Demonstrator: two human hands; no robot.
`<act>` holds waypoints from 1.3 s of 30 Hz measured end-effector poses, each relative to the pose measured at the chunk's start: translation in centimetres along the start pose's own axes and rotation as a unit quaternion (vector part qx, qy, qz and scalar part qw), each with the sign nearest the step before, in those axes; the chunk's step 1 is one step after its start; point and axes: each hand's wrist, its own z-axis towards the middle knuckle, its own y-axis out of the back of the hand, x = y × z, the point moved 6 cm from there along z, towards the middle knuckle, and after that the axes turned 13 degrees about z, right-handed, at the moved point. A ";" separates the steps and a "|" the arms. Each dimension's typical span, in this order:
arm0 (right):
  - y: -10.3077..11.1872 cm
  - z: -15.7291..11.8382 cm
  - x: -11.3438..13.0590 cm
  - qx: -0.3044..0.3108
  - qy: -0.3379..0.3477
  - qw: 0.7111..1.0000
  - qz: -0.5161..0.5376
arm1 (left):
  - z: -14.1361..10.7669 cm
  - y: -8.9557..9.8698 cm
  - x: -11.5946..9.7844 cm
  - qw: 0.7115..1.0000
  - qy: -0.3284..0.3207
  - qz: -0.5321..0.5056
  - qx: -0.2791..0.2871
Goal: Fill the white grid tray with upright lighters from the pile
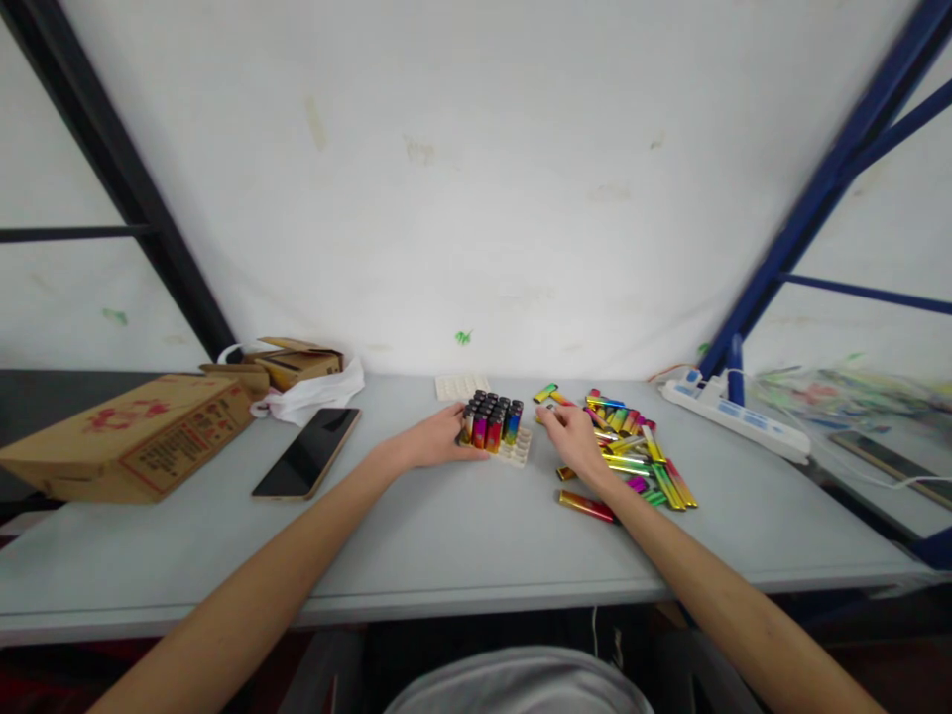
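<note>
1. At the white tray [515, 452], mid-desk [446, 540]: a close block of upright tubes [494, 434] with dark tops fills its far and left part; bare sockets show along its near-right part.
2. Left of the tray: left hand [435, 439], its grip closed around that edge, thumb along the near side, fingers against the outer tubes.
3. Right of the tray: right hand [574, 441], fingers bunched, apart from it. A small tip shows at the fingertips; whether the grip holds a tube or only touches one, cannot tell.
4. Further right of the tray: loose tubes [629, 462], lying crossed in a metallic-coloured heap, partly under the right forearm.
5. Behind the tray: a second pale tray [462, 385].
6. Technique, as judged: brace the tray low, keeping left fingers from leaning on the tubes. Lift singly from the heap's near edge, turn each dark end up, lower it straight into a socket beside the block.
7. Likely fault: a slanted entry could knock neighbours or catch the socket rim. Release only once seated.
</note>
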 end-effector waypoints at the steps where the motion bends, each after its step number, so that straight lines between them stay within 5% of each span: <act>1: -0.1 0.0 0.0 0.002 0.000 1.000 0.001 | 0.0 0.0 0.0 1.000 -0.001 -0.001 0.000; 7: -0.5 0.0 0.5 0.025 0.019 0.999 -0.001 | 0.1 -0.1 0.1 1.000 -0.007 -0.007 0.000; 19: -0.5 -1.3 5.3 0.123 0.203 0.970 -0.052 | 0.1 -0.5 0.5 0.999 -0.014 -0.032 -0.010; 26: -1.2 -1.5 4.6 0.188 0.116 0.975 -0.041 | 0.1 -0.4 0.4 0.999 -0.010 -0.032 -0.005; 35: -2.9 -1.2 3.8 0.194 0.148 0.944 -0.220 | 0.0 -0.2 0.2 1.000 -0.005 -0.025 -0.009; 39: -2.4 -0.5 4.5 0.199 0.143 0.949 -0.200 | 0.0 -0.3 0.4 1.000 0.001 -0.022 -0.008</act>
